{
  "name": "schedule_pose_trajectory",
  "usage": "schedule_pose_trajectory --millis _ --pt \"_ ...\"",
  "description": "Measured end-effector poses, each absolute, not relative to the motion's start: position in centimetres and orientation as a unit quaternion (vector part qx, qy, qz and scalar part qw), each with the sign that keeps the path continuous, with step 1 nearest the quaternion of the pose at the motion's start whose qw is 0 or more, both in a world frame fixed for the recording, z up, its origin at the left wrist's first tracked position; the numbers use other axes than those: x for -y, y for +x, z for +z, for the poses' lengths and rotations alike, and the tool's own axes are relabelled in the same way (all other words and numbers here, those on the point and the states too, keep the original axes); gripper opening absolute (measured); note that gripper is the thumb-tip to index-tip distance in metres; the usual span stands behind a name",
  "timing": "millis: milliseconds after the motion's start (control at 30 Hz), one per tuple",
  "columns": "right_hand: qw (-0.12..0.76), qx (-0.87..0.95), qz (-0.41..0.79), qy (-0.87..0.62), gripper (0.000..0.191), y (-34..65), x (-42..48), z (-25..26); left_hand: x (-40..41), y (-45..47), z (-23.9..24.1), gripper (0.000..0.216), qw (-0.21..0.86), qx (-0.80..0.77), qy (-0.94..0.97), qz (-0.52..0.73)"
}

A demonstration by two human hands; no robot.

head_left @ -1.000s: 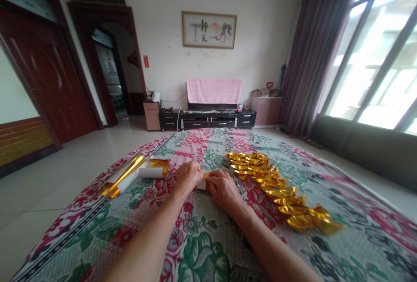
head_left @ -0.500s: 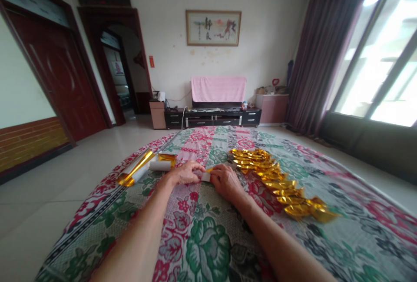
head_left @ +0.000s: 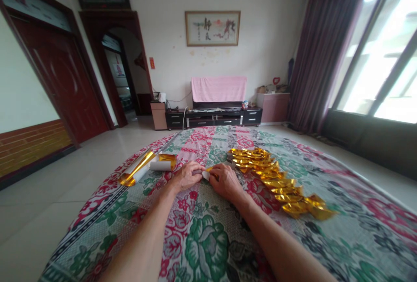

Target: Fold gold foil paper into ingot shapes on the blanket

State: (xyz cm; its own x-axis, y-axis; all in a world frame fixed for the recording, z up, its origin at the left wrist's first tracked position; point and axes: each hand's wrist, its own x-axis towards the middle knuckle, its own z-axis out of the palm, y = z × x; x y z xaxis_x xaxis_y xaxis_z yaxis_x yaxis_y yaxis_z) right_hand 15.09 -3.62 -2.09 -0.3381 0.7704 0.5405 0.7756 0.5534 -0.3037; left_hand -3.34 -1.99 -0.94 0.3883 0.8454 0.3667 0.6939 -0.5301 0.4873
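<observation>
My left hand (head_left: pixel 185 177) and my right hand (head_left: pixel 225 180) meet on the flowered cloth (head_left: pixel 208 238), fingers pinched together on a small piece of gold-and-white foil paper (head_left: pixel 206 173) between them. To the right of my right hand runs a curved row of several folded gold paper ingots (head_left: pixel 276 182). Left of my left hand lie a white paper roll (head_left: pixel 160 165) and loose gold foil sheets (head_left: pixel 137 170).
The flowered cloth covers a round surface with tiled floor (head_left: pixel 35 212) around it. At the far wall stand a low black TV cabinet (head_left: pixel 211 117) with a pink cover, a dark red door (head_left: pixel 61 82) on the left, and curtains and windows (head_left: pixel 374 56) on the right.
The view has shifted slightly up and back. My hands stay together on the foil piece, fingers working it; the ingots and roll lie where they were.
</observation>
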Motion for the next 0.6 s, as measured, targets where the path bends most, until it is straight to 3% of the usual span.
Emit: schedule_pose_trajectory --millis 400,600 --pt "0.329 0.816 0.000 -0.476 0.021 15.09 3.65 -2.13 1.16 -3.73 -1.73 0.023 0.142 -0.458 0.819 0.316" --pt "0.328 0.815 0.003 -0.477 0.020 15.09 3.63 -2.10 1.30 -3.89 -1.27 0.029 0.145 -0.455 0.839 0.262"
